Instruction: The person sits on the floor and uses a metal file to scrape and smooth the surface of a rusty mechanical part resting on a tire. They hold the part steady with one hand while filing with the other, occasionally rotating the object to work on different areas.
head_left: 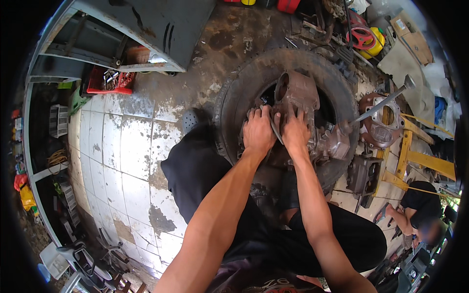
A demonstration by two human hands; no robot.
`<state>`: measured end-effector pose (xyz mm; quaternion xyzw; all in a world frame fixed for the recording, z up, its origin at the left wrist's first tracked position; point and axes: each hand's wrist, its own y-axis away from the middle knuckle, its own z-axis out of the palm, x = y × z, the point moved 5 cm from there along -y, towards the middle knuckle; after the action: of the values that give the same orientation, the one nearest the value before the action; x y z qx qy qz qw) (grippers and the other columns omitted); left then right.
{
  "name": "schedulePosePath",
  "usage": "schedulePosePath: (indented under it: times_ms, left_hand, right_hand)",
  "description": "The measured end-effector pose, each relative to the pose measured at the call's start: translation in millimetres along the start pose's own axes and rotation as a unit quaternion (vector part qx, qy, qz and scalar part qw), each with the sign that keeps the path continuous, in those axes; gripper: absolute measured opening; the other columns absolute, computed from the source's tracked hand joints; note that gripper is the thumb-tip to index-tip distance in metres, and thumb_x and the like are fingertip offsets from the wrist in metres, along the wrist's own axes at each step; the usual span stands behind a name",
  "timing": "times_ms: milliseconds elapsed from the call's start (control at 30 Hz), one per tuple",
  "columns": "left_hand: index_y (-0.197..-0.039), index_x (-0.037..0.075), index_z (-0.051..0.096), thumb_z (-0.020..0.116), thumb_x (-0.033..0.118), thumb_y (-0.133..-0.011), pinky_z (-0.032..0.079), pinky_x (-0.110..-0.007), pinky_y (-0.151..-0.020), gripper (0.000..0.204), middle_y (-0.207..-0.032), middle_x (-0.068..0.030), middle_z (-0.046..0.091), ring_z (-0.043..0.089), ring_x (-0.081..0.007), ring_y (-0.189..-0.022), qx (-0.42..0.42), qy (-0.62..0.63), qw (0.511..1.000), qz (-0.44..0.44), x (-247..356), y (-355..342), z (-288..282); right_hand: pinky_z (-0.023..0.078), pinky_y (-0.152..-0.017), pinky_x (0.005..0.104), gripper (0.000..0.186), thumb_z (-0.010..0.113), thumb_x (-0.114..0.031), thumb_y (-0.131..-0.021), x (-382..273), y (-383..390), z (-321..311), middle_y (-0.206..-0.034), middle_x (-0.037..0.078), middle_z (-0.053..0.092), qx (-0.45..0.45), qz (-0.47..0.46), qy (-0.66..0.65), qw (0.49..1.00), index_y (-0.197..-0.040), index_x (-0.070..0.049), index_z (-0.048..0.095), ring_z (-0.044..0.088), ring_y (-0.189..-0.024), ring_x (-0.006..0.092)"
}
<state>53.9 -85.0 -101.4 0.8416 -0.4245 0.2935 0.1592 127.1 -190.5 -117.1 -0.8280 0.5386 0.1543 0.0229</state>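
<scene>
A heavy brown metal gearbox housing, with a round opening at its far end, rests on a large tyre lying flat. My left hand is over its left side, fingers bent and closed round a thin curved strip that shows between my hands. My right hand grips the housing just beside it, fingers bent over the metal and thumb close to the strip. Both sets of fingertips are partly hidden. From the housing's right side a lever rod with a flared end sticks out.
To the right lie a round metal casing, a yellow frame and a grey metal part. A red crate of metal parts stands by a grey cabinet at the far left. Another person crouches at the right.
</scene>
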Motion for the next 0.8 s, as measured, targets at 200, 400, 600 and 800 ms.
schedulePosePath:
  times_ms: [200, 400, 600, 800]
  left_hand:
    - [-0.108, 0.004, 0.055, 0.051, 0.035, -0.097, 0.048, -0.053, -0.086, 0.034, -0.106, -0.0215, 0.062, 0.056, -0.0406, -0.107, -0.011, 0.014, 1.000, -0.008, 0, -3, -1]
    - [-0.111, 0.004, 0.056, 0.050, 0.036, -0.097, 0.048, -0.052, -0.088, 0.035, -0.107, -0.0214, 0.062, 0.056, -0.0397, -0.109, -0.034, 0.012, 0.999, -0.018, -1, 2, 2]
    - [-0.110, 0.004, 0.056, 0.050, 0.036, -0.097, 0.047, -0.052, -0.089, 0.036, -0.108, -0.0213, 0.062, 0.056, -0.0400, -0.111, -0.024, 0.007, 0.999, -0.022, 2, 0, 0]
    - [-0.110, 0.004, 0.056, 0.050, 0.037, -0.097, 0.047, -0.052, -0.090, 0.036, -0.108, -0.0210, 0.062, 0.055, -0.0404, -0.113, -0.027, 0.011, 0.999, -0.026, -1, 0, 0]
  right_hand:
    - [0.035, -0.103, 0.0659, 0.052, 0.050, -0.029, -0.096, 4, -16, 4, -0.144, 0.019, 0.041, -0.055, 0.014, -0.015, 0.998, -0.146, -0.017, 0.041, 0.033, -0.139, 0.0415]
    - [0.034, -0.103, 0.0668, 0.057, 0.055, -0.027, -0.094, 4, -12, 1, -0.145, 0.019, 0.040, -0.065, 0.021, -0.035, 0.997, -0.147, -0.015, 0.039, 0.032, -0.139, 0.0436]
    - [0.037, -0.101, 0.0648, 0.062, 0.059, -0.023, -0.090, 1, 0, 0, -0.141, 0.020, 0.043, -0.030, 0.002, 0.000, 1.000, -0.148, -0.017, 0.038, 0.037, -0.136, 0.0435]
    - [0.037, -0.103, 0.0629, 0.062, 0.060, -0.020, -0.090, -7, 3, -9, -0.142, 0.019, 0.042, -0.036, 0.006, -0.008, 0.999, -0.147, -0.016, 0.039, 0.039, -0.135, 0.0412]
